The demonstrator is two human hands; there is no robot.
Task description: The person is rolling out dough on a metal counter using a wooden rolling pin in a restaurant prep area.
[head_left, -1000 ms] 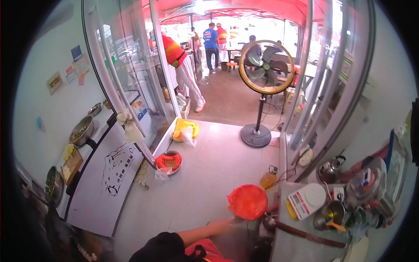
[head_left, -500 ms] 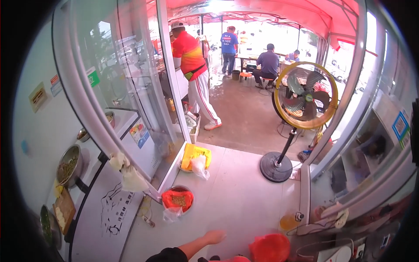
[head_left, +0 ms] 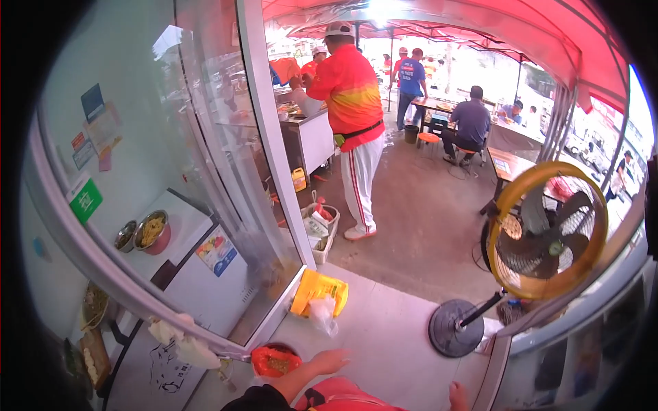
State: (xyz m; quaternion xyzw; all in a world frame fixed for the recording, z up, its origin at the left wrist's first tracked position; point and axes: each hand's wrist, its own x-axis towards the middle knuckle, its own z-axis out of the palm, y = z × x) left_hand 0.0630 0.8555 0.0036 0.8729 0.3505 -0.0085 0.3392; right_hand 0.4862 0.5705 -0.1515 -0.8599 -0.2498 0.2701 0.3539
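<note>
My left hand reaches in from the lower edge, out of a black sleeve, over the pale floor. Its fingers point to the right, loosely stretched, with nothing visible in them. Behind that forearm stands a bowl lined with a red plastic bag, holding small brownish pieces. Beyond the hand, a yellow bag lies on the floor with a clear plastic bag against it. Only a small part of my right hand shows at the lower edge; its fingers are not clear enough to read.
A yellow-rimmed standing fan on a round black base stands at the doorway's right. Glass door panels flank the opening. Outside, a person in a red-yellow shirt stands beside a white crate. Bowls of food sit on the left counter.
My view has moved forward toward the doorway, bringing the fan and the person outside closer. My right hand has come into view. The red object and amber container at lower right are out of view.
</note>
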